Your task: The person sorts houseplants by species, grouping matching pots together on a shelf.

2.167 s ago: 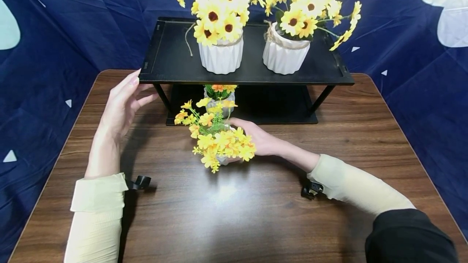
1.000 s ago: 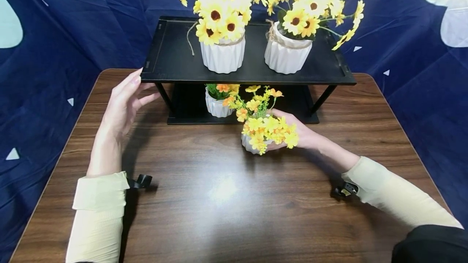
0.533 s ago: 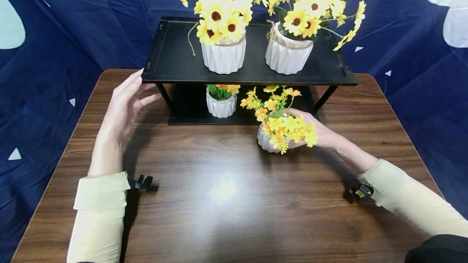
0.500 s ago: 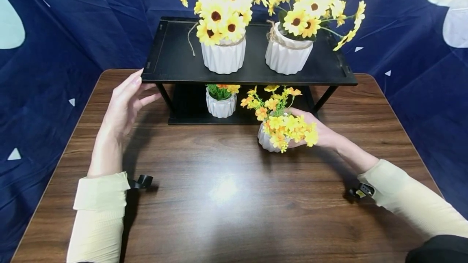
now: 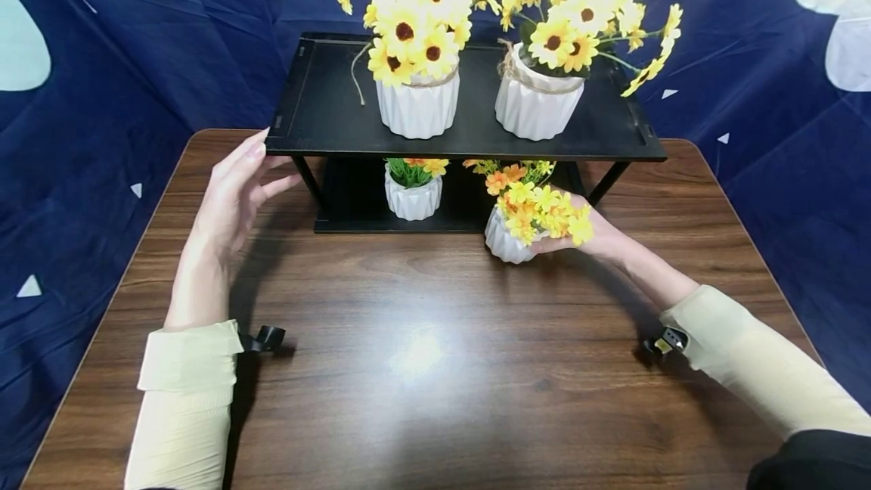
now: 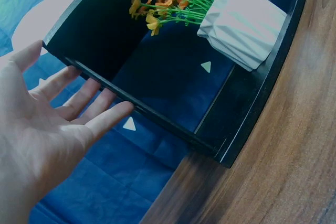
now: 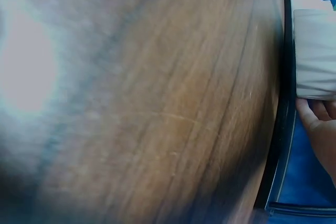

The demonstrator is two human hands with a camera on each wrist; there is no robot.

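Observation:
My right hand [image 5: 593, 231] grips a white ribbed flowerpot [image 5: 506, 239] with yellow and orange flowers, tilted slightly at the front edge of the lower board of a black two-tier shelf [image 5: 469, 144]. Its fingers are partly hidden behind the blossoms; in the right wrist view, fingertips meet the bottom of the pot [image 7: 315, 51]. At the shelf's left end, my left hand [image 5: 231, 191] touches the upper board's corner with thumb and fingers extended. A similar small flowerpot [image 5: 413, 199] stands on the lower board, left of the held one.
Two larger white pots of yellow daisy-like flowers, a left pot [image 5: 418, 108] and a right pot [image 5: 537, 104], stand on the upper board. The shelf's slanted right post [image 5: 608, 181] is close to my right hand. A wooden table [image 5: 408, 414] lies beneath; blue cloth [image 5: 102, 97] hangs behind.
My right hand has carried the flowerpot rightward from in front of the other small pot, then away from me toward the lower board. My left hand has stayed at the shelf's corner.

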